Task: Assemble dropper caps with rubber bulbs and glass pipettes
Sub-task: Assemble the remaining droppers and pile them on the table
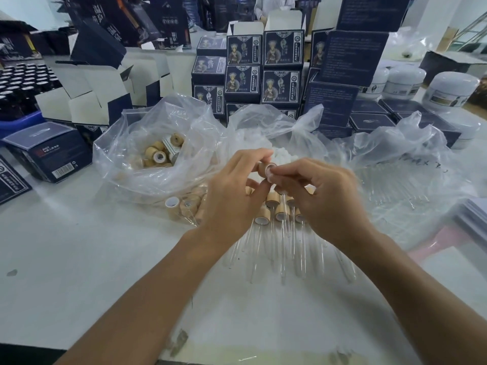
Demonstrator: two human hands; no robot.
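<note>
A clear bag (158, 164) of wooden caps (155, 154) lies at left on the white worktop (79, 259). The left hand (232, 196) pinches a cap (264, 168) above finished droppers (276, 219); the right hand (324, 198), its fingers (287, 171) curled, presses a white bulb (271, 169) into it.

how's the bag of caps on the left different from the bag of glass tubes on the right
The left bag stands puffed up and open, holding loose tan wooden caps. The right bag lies flatter and spread out, with clear glass pipettes lying side by side inside; it also has dark handwriting on it. Both are clear plastic and rest on the white table.
</note>
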